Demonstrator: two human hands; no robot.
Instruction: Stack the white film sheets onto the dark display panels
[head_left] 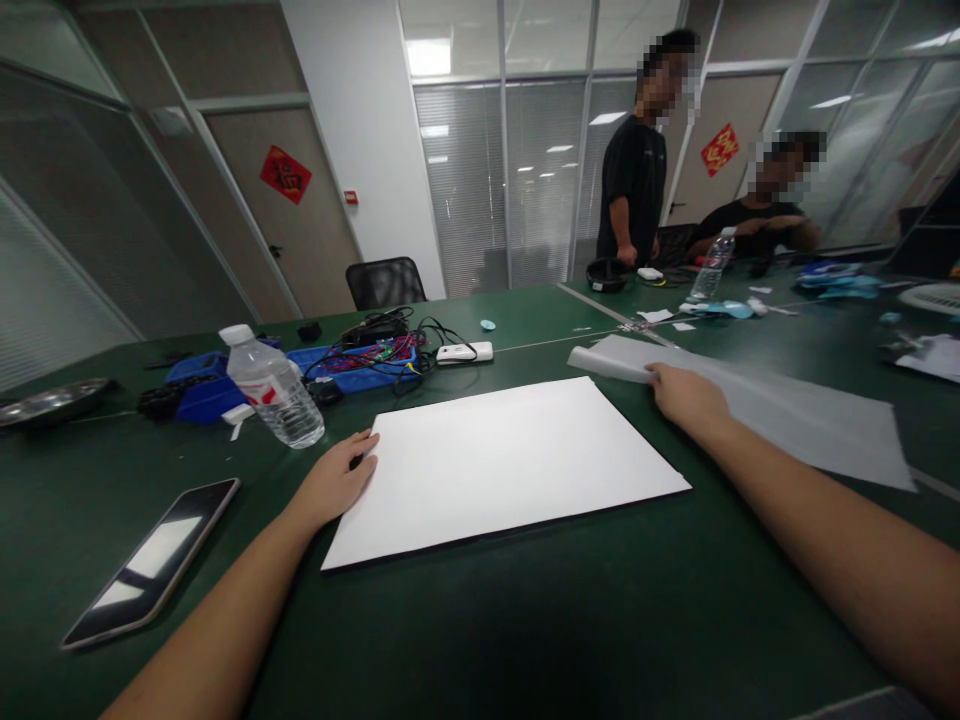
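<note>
A flat white rectangular board (495, 460) lies on the green table in front of me, with a dark line under its near edge. At its left edge, my left hand (339, 478) is closed on the rim, with the thumb on top and the fingertips near the far left corner. To the right, a thin translucent sheet (795, 400) lies spread on the table, its far left end slightly curled. My right hand (688, 402) pinches this sheet near that end, beside the board's right edge. My palm and wrist hide part of the sheet.
Left of the board are a phone (154, 560) and a water bottle (274, 388). Behind stand blue trays (304, 360) with tangled wires and a white device (465, 352). Another bottle (712, 265) stands at the far right, near two people in black shirts.
</note>
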